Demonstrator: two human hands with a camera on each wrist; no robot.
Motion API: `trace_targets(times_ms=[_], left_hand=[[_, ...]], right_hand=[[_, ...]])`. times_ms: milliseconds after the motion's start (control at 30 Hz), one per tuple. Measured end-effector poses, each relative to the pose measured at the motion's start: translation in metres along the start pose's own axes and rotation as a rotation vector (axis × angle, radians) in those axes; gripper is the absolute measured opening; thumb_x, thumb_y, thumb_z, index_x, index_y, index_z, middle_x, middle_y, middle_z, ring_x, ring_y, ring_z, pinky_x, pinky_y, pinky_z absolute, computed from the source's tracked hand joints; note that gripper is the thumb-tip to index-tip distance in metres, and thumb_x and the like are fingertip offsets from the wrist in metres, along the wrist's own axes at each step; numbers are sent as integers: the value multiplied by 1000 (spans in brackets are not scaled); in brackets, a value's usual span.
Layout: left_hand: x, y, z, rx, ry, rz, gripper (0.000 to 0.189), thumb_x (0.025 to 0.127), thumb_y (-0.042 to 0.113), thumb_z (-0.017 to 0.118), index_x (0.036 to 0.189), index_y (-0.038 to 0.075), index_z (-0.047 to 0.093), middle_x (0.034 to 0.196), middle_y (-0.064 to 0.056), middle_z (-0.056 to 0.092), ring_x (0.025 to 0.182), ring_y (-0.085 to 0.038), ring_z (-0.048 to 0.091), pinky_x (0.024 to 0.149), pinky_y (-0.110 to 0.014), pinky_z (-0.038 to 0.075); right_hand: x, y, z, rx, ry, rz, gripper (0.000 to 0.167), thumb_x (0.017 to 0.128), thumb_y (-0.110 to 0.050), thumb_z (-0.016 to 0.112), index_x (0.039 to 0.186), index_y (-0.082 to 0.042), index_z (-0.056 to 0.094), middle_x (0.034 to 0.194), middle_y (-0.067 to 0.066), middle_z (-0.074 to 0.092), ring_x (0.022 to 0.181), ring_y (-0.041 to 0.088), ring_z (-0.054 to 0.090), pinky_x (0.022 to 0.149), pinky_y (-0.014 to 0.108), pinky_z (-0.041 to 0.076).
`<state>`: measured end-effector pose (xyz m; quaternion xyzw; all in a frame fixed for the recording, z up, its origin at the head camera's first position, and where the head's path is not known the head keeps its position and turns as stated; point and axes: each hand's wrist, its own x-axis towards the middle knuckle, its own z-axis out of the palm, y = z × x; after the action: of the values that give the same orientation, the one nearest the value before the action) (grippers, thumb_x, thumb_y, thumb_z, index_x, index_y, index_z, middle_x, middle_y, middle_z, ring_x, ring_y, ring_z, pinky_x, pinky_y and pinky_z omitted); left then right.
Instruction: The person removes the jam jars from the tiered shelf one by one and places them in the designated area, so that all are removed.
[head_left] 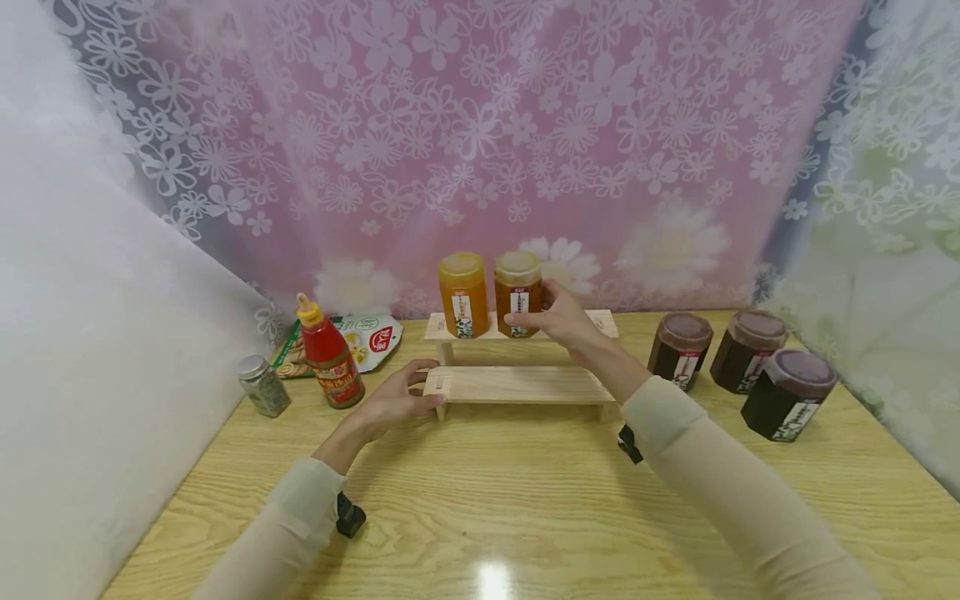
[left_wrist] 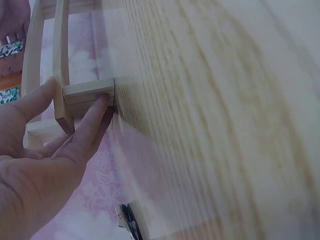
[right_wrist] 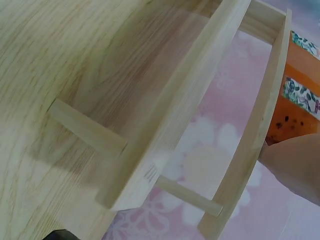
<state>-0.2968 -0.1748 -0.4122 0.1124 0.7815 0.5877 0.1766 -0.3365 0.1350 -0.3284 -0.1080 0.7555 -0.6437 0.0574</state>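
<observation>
A two-tier wooden rack (head_left: pixel 517 384) stands on the table. On its upper tier are two honey-coloured jars side by side: an orange jar (head_left: pixel 469 310) on the left and a darker amber jar (head_left: pixel 518 283) on the right. My right hand (head_left: pixel 564 320) grips the amber jar from its right side, thumb across the front. With the left hand (head_left: pixel 393 402), I hold the left end of the lower tier; in the left wrist view the thumb lies on top and fingers touch the leg (left_wrist: pixel 90 92). In the right wrist view only part of the right hand (right_wrist: pixel 295 162) shows.
Three dark jars (head_left: pixel 681 350) with purple-brown lids stand to the right. Left of the rack are a red sauce bottle (head_left: pixel 330 362), a small shaker jar (head_left: pixel 264 387) and a green-and-white food packet (head_left: pixel 371 337). A floral curtain (head_left: pixel 480 167) hangs behind the table (head_left: pixel 480 500).
</observation>
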Motion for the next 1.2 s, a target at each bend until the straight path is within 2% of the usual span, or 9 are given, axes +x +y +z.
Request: trace_targets(times_ms=[367,600,733,967,1200], left_hand=[[-2,4,2,-2,7,-12,72,100,7,70,160,9,31,158,-23,37,138,-40,49,102,-46,56],[-2,6,2,-7,9,-16,72,99,7,71,159,8,32,158,-23,37,138,-40,49,102,-45,56],[-2,5,2,-9,3,-13,73,99,7,70,160,8,30,159,-23,36,138,-40,49,102,-44,56],[-2,5,1,11,-2,-11,73,100,9,70,160,8,30,160,-24,34,139,-41,48,103,-45,56],[0,2,0,19,-1,-16,73,100,10,70,160,8,30,159,-24,35,139,-41,48,103,-45,56]], right_hand=[[3,-7,10,-98,92,-6,77,90,-24,84,151,-8,40,140,15,55,126,33,55,98,51,54],[-4,-3,4,-115,80,-8,77,91,-21,83,154,-10,41,140,14,55,123,33,57,91,49,57],[-11,0,-1,-117,67,-13,79,91,-21,83,156,-12,40,143,14,55,127,34,55,96,49,54],[-27,3,-13,-113,51,-19,77,91,-21,83,156,-11,43,145,15,55,133,35,53,113,55,44],[-45,5,-25,-140,50,-19,76,90,-22,84,153,-8,46,144,17,55,134,36,51,115,56,41]])
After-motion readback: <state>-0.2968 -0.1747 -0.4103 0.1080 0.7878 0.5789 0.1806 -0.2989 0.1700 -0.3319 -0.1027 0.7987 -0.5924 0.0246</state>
